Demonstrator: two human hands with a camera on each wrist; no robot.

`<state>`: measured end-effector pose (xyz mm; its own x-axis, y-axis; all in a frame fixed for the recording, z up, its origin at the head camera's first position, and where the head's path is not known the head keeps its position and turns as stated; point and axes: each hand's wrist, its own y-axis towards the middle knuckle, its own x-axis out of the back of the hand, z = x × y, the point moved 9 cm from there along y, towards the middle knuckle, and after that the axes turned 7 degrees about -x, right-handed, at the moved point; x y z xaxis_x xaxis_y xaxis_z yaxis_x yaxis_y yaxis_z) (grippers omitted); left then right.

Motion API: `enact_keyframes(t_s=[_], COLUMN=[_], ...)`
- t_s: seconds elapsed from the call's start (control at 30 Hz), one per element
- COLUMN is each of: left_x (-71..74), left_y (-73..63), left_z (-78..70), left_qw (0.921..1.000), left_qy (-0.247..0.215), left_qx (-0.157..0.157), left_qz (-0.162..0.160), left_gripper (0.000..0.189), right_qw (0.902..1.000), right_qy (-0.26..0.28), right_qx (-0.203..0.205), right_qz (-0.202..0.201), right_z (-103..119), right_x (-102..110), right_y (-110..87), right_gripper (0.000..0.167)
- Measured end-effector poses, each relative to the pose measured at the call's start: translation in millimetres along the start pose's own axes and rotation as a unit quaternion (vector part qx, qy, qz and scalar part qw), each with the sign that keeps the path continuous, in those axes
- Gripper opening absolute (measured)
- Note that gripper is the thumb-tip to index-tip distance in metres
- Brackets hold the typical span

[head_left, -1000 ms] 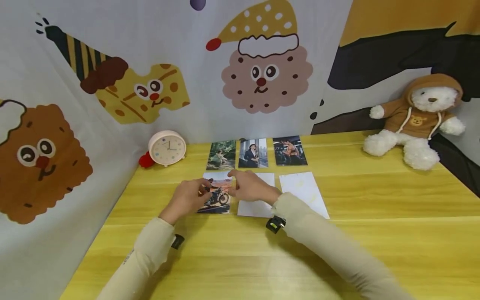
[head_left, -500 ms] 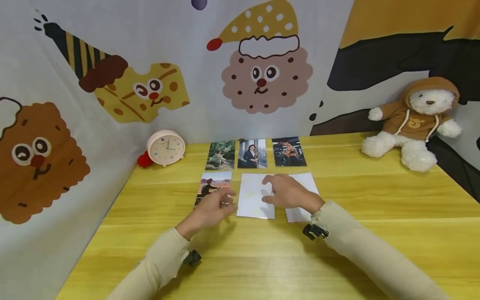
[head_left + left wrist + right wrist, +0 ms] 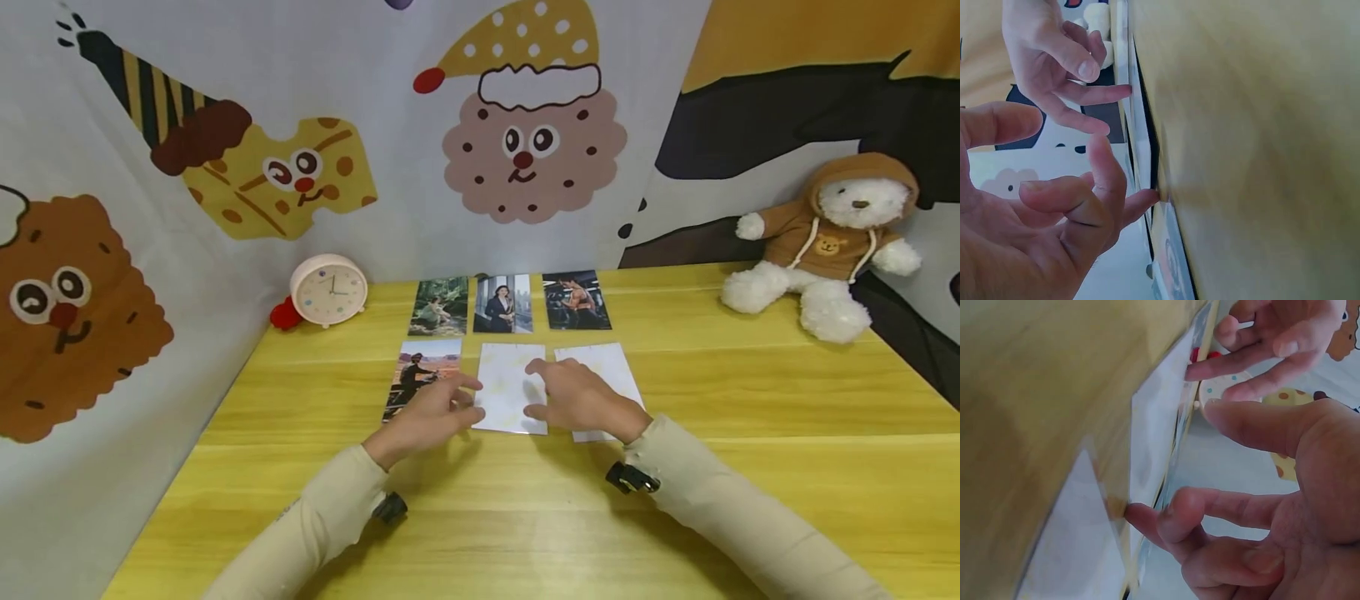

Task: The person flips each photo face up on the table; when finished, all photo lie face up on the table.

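A blank white card point(image 3: 502, 379) lies on the table between my two hands in the head view. My left hand point(image 3: 431, 412) is at its left edge, fingers loosely bent, and partly covers a photo card of a rider on a motorcycle point(image 3: 408, 367). At the right edge is my right hand point(image 3: 581, 396), thumb and fingers spread apart, reaching over a second white card point(image 3: 611, 362). In the wrist views, a fingertip of the left hand point(image 3: 1066, 219) and one of the right hand point(image 3: 1241, 537) meet the middle card's edges. Neither hand pinches anything.
Behind lie three photo cards: a forest scene point(image 3: 437, 307), a person in a dark suit point(image 3: 502, 304) and a gym scene point(image 3: 577, 300). A pink alarm clock point(image 3: 328, 290) with a red object point(image 3: 285, 314) stands back left. A teddy bear point(image 3: 825, 250) sits back right.
Both hands have moved right, away from the motorcycle photo to either side of the middle white card. Since half a second ago the left hand has shifted slightly closer to that card.
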<state>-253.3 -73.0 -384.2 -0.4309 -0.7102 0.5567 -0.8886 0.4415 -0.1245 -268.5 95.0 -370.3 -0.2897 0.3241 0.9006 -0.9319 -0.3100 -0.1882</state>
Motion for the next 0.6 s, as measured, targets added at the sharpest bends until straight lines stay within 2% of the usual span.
enact_keyframes(t_s=[0.23,0.43,0.6], left_x=[7.3,19.4,17.6], left_y=[2.0,4.9,8.8], left_z=[4.8,3.4,7.9], left_qw=[0.9975,0.9925,0.9816], left_qy=[-0.069,-0.113,-0.188], left_qx=[-0.003,-0.005,0.011], left_qz=[-0.013,-0.045,-0.034], left_gripper=[0.043,0.046,0.048], right_qw=[0.9992,0.9980,0.9963], right_qy=[-0.035,-0.051,-0.063], right_qx=[0.016,0.023,0.004], right_qz=[-0.010,0.031,0.059], right_z=[10,23,28], right_x=[-2,-7,-11], right_y=[0.2,0.5,-0.8], right_gripper=[0.063,0.061,0.064])
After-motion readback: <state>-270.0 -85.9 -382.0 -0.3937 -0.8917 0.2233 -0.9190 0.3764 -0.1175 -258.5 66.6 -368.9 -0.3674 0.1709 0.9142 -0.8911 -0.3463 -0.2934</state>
